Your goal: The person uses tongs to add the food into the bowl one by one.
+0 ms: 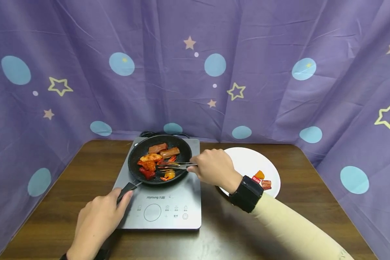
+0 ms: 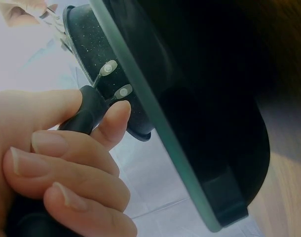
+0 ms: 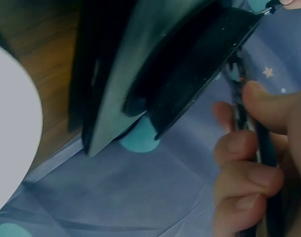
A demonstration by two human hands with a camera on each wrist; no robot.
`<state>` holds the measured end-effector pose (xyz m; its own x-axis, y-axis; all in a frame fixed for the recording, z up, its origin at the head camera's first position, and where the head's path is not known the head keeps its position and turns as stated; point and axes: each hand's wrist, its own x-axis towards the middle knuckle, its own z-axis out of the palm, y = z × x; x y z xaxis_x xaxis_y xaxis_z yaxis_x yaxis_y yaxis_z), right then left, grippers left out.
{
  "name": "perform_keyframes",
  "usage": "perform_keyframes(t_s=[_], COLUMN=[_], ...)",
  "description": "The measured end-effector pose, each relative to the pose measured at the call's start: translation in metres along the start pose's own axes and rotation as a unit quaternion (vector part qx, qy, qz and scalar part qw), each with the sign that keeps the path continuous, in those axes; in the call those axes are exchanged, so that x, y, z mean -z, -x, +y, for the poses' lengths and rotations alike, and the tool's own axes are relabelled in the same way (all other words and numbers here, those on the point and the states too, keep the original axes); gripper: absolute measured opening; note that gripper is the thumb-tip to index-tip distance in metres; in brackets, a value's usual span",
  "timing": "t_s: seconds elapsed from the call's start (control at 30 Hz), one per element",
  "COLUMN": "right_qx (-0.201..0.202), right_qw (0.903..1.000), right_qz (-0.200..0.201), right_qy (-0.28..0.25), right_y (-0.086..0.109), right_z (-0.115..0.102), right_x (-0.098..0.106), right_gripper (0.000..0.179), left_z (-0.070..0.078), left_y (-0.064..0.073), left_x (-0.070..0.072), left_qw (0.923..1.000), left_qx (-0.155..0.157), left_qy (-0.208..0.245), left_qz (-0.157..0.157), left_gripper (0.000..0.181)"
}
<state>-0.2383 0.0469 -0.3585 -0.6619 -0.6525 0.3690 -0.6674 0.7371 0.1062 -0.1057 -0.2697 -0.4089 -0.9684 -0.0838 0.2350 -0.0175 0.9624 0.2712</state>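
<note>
My left hand (image 1: 99, 218) grips the black handle (image 2: 86, 112) of a dark speckled frying pan (image 1: 182, 144), fingers curled round it. The pan sits on a silver induction cooktop (image 1: 139, 220). In it lie two brown pieces of meat (image 1: 170, 153), a yellow-orange piece (image 1: 151, 157) and several red and orange food pieces. My right hand (image 1: 214, 168) holds metal tongs (image 1: 182, 165) with pronged tips, reaching over the pan's right rim to orange and red bits at its right side. In the right wrist view, thumb and fingers wrap the tongs' dark handles (image 3: 266, 148).
Right of the cooktop, a white plate (image 1: 247, 159) holds an orange piece (image 1: 259, 174) and a reddish-brown meat piece (image 1: 266, 184); my right forearm partly covers it. A black cable (image 1: 148, 134) lies behind the cooktop. A purple patterned curtain (image 1: 263, 108) hangs behind the wooden table (image 1: 84, 169).
</note>
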Motion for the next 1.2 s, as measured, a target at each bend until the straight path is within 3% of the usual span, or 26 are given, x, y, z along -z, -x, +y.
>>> perform_keyframes(t_s=[0.17, 0.5, 0.93, 1.2], right_qx=[-0.025, -0.086, -0.124, -0.122], right_qw=[0.9992, 0.9933, 0.9857, 0.9842], right_qz=[-0.031, -0.076, -0.112, -0.125], right_qy=[-0.003, -0.015, -0.024, -0.029], right_y=[-0.005, -0.010, -0.007, -0.005], right_z=[-0.012, -0.027, -0.023, -0.020], right_x=[0.003, 0.008, 0.012, 0.017], right_gripper=[0.026, 0.047, 0.037, 0.046], left_z=[0.001, 0.000, 0.000, -0.001], left_y=[0.000, -0.001, -0.001, -0.001], left_x=[0.000, 0.001, 0.000, -0.001], left_qw=[1.0000, 0.9999, 0.9998, 0.9999], left_qx=[-0.002, 0.003, 0.003, 0.004], left_qy=[-0.003, -0.002, -0.002, 0.001], left_qz=[0.002, -0.014, -0.019, -0.011], left_gripper=[0.045, 0.051, 0.048, 0.050])
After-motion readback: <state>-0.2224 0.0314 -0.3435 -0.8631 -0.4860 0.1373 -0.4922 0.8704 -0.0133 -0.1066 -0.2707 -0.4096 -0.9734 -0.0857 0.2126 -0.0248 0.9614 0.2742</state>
